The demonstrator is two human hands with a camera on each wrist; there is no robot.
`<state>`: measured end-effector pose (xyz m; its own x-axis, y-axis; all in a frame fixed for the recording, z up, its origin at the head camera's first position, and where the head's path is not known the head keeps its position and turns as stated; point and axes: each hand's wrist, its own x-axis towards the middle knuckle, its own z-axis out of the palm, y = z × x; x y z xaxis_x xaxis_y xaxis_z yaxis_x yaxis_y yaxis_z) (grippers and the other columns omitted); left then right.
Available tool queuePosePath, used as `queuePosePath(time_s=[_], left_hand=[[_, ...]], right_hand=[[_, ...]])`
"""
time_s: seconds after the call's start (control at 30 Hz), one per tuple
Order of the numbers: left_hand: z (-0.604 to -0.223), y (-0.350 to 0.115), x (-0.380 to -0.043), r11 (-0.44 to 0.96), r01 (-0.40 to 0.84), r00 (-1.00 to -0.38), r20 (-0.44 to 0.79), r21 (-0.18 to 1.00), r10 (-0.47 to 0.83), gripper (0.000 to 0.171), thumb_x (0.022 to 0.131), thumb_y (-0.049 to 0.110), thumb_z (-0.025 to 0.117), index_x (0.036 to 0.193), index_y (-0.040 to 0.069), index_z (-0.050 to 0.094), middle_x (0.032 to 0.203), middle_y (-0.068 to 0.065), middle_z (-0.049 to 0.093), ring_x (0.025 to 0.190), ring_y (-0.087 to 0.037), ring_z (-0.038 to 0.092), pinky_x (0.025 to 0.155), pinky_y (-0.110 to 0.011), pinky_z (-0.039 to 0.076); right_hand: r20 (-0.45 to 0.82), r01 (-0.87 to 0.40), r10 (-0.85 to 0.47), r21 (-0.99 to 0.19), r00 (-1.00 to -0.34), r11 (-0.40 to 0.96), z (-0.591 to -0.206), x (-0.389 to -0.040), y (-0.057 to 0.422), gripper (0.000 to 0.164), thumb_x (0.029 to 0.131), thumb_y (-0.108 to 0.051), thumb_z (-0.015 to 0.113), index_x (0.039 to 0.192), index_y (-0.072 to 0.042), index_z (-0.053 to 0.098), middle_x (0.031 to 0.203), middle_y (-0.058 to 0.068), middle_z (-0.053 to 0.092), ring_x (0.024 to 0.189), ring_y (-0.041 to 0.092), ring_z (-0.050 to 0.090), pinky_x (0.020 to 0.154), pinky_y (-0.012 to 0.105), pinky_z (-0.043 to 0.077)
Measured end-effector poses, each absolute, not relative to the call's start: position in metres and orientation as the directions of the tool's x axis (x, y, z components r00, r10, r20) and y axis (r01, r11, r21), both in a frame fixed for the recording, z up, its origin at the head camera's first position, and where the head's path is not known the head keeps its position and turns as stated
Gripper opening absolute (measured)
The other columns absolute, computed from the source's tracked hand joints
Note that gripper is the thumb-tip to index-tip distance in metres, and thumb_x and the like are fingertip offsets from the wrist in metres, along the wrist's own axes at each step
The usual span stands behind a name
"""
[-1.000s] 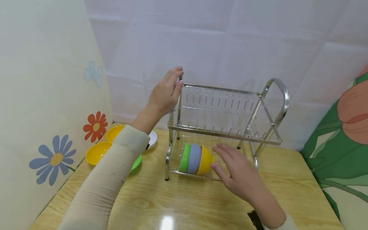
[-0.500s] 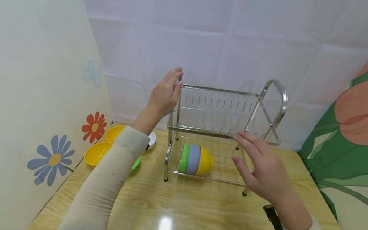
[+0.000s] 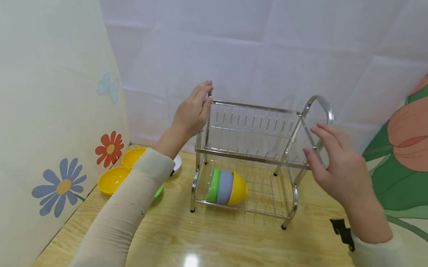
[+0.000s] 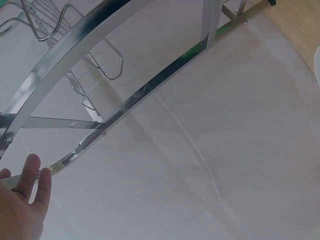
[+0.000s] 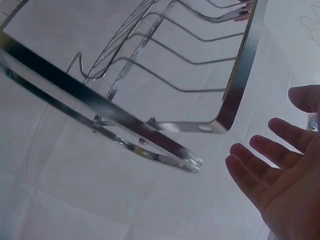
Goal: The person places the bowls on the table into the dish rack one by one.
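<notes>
A chrome two-tier dish rack [image 3: 247, 155] stands on the wooden table. My left hand [image 3: 191, 115] holds the top of its left side frame; in the left wrist view the fingers [image 4: 44, 187] lie across the metal bar. Just in front of the right side frame is my right hand [image 3: 341, 171], with thumb and fingers spread. The right wrist view shows that palm [image 5: 295, 190] bare, apart from the rack's corner. On the lower tier, a green bowl [image 3: 214, 186], a blue-grey bowl [image 3: 225, 187] and a yellow bowl [image 3: 238, 189] lie nested on their sides at the left.
Left of the rack, partly behind my left sleeve, are two yellow dishes [image 3: 113, 179], a white dish [image 3: 177, 163] and a green dish [image 3: 158, 192]. A white cloth backdrop [image 3: 190, 49] hangs behind. Painted panels [image 3: 415, 139] flank the table.
My right hand has moved from beside the yellow bowl rightward and up to the rack's right side frame. The left hand stays at the left frame, and the bowls have kept their places.
</notes>
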<state>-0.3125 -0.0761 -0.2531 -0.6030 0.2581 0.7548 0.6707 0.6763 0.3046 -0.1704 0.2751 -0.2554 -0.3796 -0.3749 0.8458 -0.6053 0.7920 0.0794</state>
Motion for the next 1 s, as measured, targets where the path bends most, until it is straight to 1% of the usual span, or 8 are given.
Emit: queuePosePath(time_s=[0.07, 0.13, 0.37, 0.57, 0.63, 0.7, 0.87, 1.0], left_hand=[[-0.253, -0.076, -0.313, 0.678, 0.670, -0.601, 0.756, 0.302, 0.257, 0.041, 0.107, 0.019, 0.042, 0.143, 0.000, 0.051, 0.155, -0.012, 0.046, 0.144, -0.025, 0.043, 0.111, -0.042, 0.045], [-0.254, -0.075, -0.313, 0.677, 0.671, -0.601, 0.757, 0.302, 0.257, 0.041, 0.108, 0.020, 0.042, 0.143, 0.000, 0.051, 0.155, -0.012, 0.046, 0.144, -0.024, 0.043, 0.112, -0.042, 0.044], [-0.255, -0.074, -0.313, 0.671, 0.680, -0.591, 0.762, 0.296, 0.263, 0.041, 0.108, 0.021, 0.041, 0.142, 0.000, 0.051, 0.154, -0.012, 0.046, 0.144, -0.026, 0.043, 0.111, -0.043, 0.045], [-0.255, -0.073, -0.314, 0.675, 0.674, -0.596, 0.760, 0.299, 0.258, 0.041, 0.108, 0.021, 0.041, 0.142, 0.000, 0.050, 0.155, -0.012, 0.046, 0.143, -0.026, 0.044, 0.110, -0.043, 0.047], [-0.255, -0.074, -0.315, 0.677, 0.673, -0.595, 0.762, 0.298, 0.257, 0.041, 0.108, 0.021, 0.041, 0.142, 0.000, 0.050, 0.155, -0.012, 0.046, 0.143, -0.026, 0.044, 0.109, -0.043, 0.047], [-0.255, -0.074, -0.315, 0.676, 0.673, -0.595, 0.762, 0.299, 0.256, 0.041, 0.108, 0.021, 0.040, 0.143, 0.000, 0.050, 0.155, -0.012, 0.046, 0.143, -0.026, 0.044, 0.109, -0.043, 0.047], [-0.256, -0.074, -0.316, 0.676, 0.675, -0.594, 0.761, 0.296, 0.260, 0.042, 0.108, 0.021, 0.040, 0.143, 0.000, 0.050, 0.155, -0.013, 0.046, 0.144, -0.026, 0.043, 0.110, -0.042, 0.047], [-0.256, -0.075, -0.316, 0.675, 0.678, -0.585, 0.769, 0.290, 0.257, 0.042, 0.108, 0.020, 0.040, 0.142, -0.001, 0.050, 0.154, -0.014, 0.047, 0.143, -0.026, 0.044, 0.108, -0.043, 0.048]], right_hand=[[0.846, -0.596, -0.348, 0.046, -0.404, 0.802, -0.253, -0.177, 0.283, 0.065, 0.104, -0.053, 0.043, 0.134, 0.002, 0.061, 0.136, 0.025, 0.060, 0.110, 0.048, 0.062, 0.062, 0.060, 0.052], [0.837, -0.581, -0.333, 0.022, -0.434, 0.813, -0.250, -0.182, 0.289, 0.061, 0.103, -0.050, 0.047, 0.135, 0.001, 0.060, 0.139, 0.024, 0.058, 0.118, 0.049, 0.058, 0.068, 0.063, 0.051], [0.790, -0.529, -0.319, -0.008, -0.524, 0.849, -0.247, -0.195, 0.307, 0.049, 0.098, -0.027, 0.061, 0.137, 0.002, 0.057, 0.145, 0.025, 0.052, 0.125, 0.050, 0.052, 0.080, 0.067, 0.050], [0.770, -0.511, -0.287, -0.059, -0.570, 0.858, -0.241, -0.210, 0.313, 0.050, 0.092, -0.014, 0.068, 0.139, 0.001, 0.056, 0.146, 0.025, 0.051, 0.129, 0.049, 0.049, 0.091, 0.069, 0.046], [0.752, -0.503, -0.276, -0.085, -0.598, 0.860, -0.239, -0.216, 0.316, 0.052, 0.093, -0.013, 0.068, 0.142, 0.001, 0.054, 0.148, 0.026, 0.048, 0.132, 0.049, 0.046, 0.097, 0.069, 0.044], [0.717, -0.483, -0.263, -0.115, -0.645, 0.868, -0.237, -0.221, 0.318, 0.054, 0.096, -0.014, 0.066, 0.146, 0.000, 0.050, 0.152, 0.026, 0.043, 0.136, 0.049, 0.042, 0.102, 0.070, 0.040], [0.603, -0.408, -0.240, -0.157, -0.761, 0.900, -0.237, -0.233, 0.324, 0.059, 0.104, -0.021, 0.057, 0.156, -0.003, 0.035, 0.161, 0.025, 0.027, 0.141, 0.051, 0.033, 0.100, 0.074, 0.037], [0.560, -0.392, -0.240, -0.166, -0.793, 0.905, -0.237, -0.241, 0.324, 0.062, 0.106, -0.025, 0.052, 0.159, -0.004, 0.028, 0.164, 0.025, 0.019, 0.142, 0.052, 0.030, 0.101, 0.075, 0.034]])
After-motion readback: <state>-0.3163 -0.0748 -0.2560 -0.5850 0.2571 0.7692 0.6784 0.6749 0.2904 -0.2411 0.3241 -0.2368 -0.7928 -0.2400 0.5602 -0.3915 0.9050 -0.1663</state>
